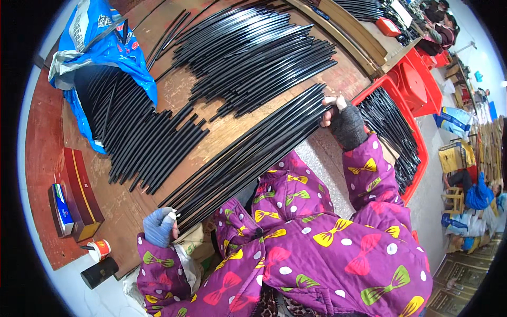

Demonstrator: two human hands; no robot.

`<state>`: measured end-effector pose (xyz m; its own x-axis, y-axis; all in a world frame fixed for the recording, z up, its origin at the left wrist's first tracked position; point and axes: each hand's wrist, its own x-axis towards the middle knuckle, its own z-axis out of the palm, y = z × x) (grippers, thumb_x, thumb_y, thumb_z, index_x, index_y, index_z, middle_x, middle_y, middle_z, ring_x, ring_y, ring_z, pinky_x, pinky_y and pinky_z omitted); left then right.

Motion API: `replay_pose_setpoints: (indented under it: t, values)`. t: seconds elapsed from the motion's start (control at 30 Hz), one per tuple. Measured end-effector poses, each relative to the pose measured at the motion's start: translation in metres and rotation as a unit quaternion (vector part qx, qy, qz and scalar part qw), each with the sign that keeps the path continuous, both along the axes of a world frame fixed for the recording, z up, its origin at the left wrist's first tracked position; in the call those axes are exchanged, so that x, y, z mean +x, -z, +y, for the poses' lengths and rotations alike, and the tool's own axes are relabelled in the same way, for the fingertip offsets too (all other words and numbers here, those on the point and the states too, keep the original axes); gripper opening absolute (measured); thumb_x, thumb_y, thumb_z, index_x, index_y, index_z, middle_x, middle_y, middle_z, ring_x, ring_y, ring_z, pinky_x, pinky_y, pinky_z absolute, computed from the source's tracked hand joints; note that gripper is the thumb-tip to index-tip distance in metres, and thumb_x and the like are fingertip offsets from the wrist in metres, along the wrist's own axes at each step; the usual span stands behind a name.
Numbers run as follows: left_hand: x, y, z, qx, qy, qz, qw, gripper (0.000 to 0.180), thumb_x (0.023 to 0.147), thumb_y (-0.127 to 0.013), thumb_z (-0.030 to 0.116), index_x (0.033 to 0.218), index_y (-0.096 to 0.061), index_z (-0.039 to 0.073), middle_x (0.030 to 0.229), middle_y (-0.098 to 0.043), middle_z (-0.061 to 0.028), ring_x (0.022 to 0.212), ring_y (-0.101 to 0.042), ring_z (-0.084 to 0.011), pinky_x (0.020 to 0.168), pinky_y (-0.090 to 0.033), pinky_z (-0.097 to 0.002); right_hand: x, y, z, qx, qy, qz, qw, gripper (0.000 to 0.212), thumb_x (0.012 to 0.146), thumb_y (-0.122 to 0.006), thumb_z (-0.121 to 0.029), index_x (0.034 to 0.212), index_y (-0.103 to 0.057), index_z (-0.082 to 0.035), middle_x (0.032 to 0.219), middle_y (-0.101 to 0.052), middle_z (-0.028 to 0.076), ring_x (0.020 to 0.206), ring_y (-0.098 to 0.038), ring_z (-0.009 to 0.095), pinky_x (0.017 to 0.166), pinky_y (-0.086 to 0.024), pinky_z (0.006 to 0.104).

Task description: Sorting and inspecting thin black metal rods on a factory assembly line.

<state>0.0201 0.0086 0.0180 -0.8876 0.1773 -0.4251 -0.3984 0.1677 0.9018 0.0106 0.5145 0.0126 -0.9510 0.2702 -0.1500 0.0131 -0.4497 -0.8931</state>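
Note:
A loose row of long, thin black rods (248, 150) slants across the near edge of the table, held between my two hands. My left hand (160, 227), in a blue-grey fingerless glove, grips their lower left ends, its thumb capped in white. At the upper right ends, my right hand (338, 119) in a dark fingerless glove has its fingers curled around the rods. Just beyond lies a broad heap of similar rods (259, 58). To its left, more rods (153, 148) spill from the mouth of a blue plastic bag (79, 42).
Right of the table, a red crate (421, 150) holds many thin black rods beside a red stool (409, 82). A dark red box (79, 195), paper cup (99, 249) and black cylinder (99, 272) stand at left. A brown rail (348, 34) edges the far side; people sit beyond.

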Motion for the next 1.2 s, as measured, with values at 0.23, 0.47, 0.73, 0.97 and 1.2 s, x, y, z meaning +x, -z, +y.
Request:
replay_pose_setpoints:
  t: [0.23,0.47,0.73,0.97,1.2]
  values:
    - [0.002,0.004,-0.007,0.006,-0.001,-0.016,1.0,0.013,0.081,-0.055,0.005,0.089,-0.058,-0.004,0.057,-0.056,-0.0084,0.039,-0.048,-0.0127,0.036,-0.038,-0.023,-0.005,-0.012,-0.008,-0.026,-0.019,-0.063,0.997,0.035,0.089,-0.048,-0.03,0.098,-0.054,0.003,0.066,-0.056,0.009,0.055,-0.052,0.017,0.054,-0.044,0.0293]
    - [0.0,0.001,-0.022,-0.053,0.012,-0.033,0.998,0.016,0.081,-0.055,0.007,0.09,-0.059,-0.006,0.059,-0.057,-0.0082,0.038,-0.047,-0.011,0.037,-0.037,-0.0229,-0.013,-0.005,0.053,0.099,0.038,-0.088,0.99,0.022,0.08,-0.055,-0.012,0.098,-0.053,0.001,0.064,-0.052,0.006,0.054,-0.049,0.016,0.052,-0.042,0.0278]
    - [-0.006,-0.002,-0.017,-0.176,0.049,0.05,0.982,0.013,0.076,-0.061,0.008,0.085,-0.063,-0.002,0.066,-0.059,-0.0037,0.057,-0.053,-0.0089,0.055,-0.041,-0.0215,-0.029,-0.018,0.062,0.308,0.008,-0.165,0.937,0.013,0.083,-0.055,-0.013,0.089,-0.058,-0.002,0.063,-0.053,0.004,0.053,-0.049,0.014,0.048,-0.04,0.0268]
    - [-0.024,-0.024,0.003,-0.373,0.139,0.259,0.88,0.006,0.074,-0.063,0.012,0.078,-0.064,0.007,0.081,-0.059,-0.0092,0.065,-0.058,-0.0249,0.059,-0.045,-0.0305,-0.082,-0.014,0.002,0.748,-0.046,0.063,0.66,0.01,0.073,-0.059,-0.011,0.083,-0.057,-0.009,0.079,-0.057,0.012,0.076,-0.056,0.031,0.066,-0.044,0.0377]
    - [-0.063,-0.007,0.053,-0.513,0.173,0.329,0.774,0.032,0.073,-0.065,0.026,0.101,-0.06,0.011,0.101,-0.058,-0.0128,0.09,-0.057,-0.0287,0.079,-0.046,-0.0365,-0.109,-0.021,-0.048,0.908,-0.161,0.022,0.387,0.03,0.071,-0.062,-0.02,0.099,-0.057,-0.011,0.102,-0.055,0.011,0.1,-0.048,0.031,0.081,-0.036,0.0458]
